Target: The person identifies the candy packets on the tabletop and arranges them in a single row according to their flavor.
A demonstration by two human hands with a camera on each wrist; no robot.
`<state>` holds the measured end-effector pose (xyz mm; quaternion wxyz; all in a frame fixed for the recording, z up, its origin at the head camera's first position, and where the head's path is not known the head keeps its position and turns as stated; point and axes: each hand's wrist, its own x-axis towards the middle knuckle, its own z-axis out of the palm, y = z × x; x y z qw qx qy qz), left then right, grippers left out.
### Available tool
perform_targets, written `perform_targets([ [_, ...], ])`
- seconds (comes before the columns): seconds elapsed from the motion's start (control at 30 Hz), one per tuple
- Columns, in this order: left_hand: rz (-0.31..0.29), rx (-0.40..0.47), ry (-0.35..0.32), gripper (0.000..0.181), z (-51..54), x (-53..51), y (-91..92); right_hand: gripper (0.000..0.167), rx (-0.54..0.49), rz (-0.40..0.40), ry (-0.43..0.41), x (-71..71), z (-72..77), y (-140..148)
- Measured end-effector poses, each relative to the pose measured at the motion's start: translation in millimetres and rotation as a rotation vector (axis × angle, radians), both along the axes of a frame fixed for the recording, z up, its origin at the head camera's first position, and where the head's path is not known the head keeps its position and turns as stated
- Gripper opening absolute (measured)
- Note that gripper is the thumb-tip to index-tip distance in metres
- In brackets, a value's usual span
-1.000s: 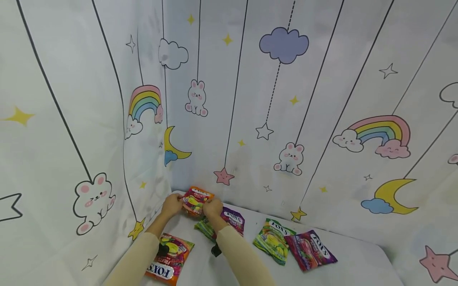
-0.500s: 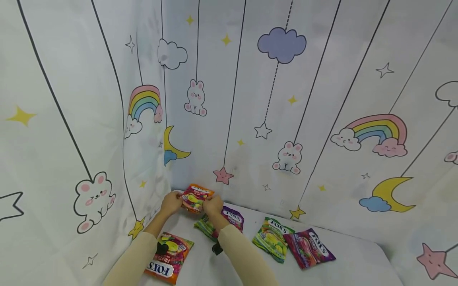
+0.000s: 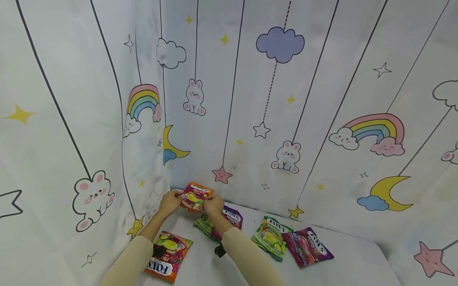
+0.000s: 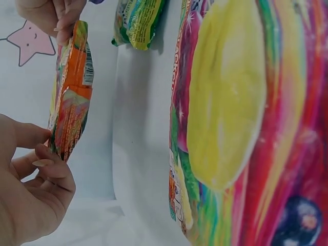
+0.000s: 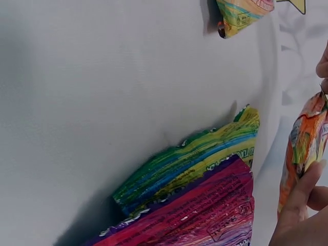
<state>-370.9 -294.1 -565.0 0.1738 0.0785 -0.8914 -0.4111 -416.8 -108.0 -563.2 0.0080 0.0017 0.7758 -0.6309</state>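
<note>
Above the far left corner of the table, an orange Fox's fruit candy bag (image 3: 196, 198) is held up by both hands. My left hand (image 3: 169, 202) pinches its left edge between thumb and fingers. On the opposite edge my right hand (image 3: 214, 205) grips it, thumb toward me. The left wrist view shows the candy bag (image 4: 74, 97) edge-on, with the left hand (image 4: 33, 189) below and the right hand (image 4: 51, 15) above. In the right wrist view, the right thumb and fingers (image 5: 292, 210) press on the crinkled bag (image 5: 302, 138).
Another orange candy bag (image 3: 168, 256) lies by the left forearm. Under the right arm are a green bag (image 3: 204, 227) and a purple bag (image 3: 233, 217), overlapping. Farther right, a green bag (image 3: 271, 238) touches a purple bag (image 3: 308, 247). Printed fabric walls (image 3: 229, 99) border the white table (image 3: 350, 258).
The held candy bag has risen slightly and tilted a little, with both hands still on its edges. The head view has shifted slightly. The other bags lie as before.
</note>
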Motion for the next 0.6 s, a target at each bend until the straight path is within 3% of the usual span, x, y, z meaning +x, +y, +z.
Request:
perform_targets([
  [0.3, 0.017, 0.012, 0.013, 0.029, 5.2, 14.5, 4.0, 0.015, -0.063, 0.056, 0.047, 17.8, 5.2, 8],
  [0.6, -0.003, 0.035, 0.046, 0.030, 15.2, 23.9, 7.9, 0.016, -0.112, 0.041, 0.071, 23.2, 5.9, 11],
])
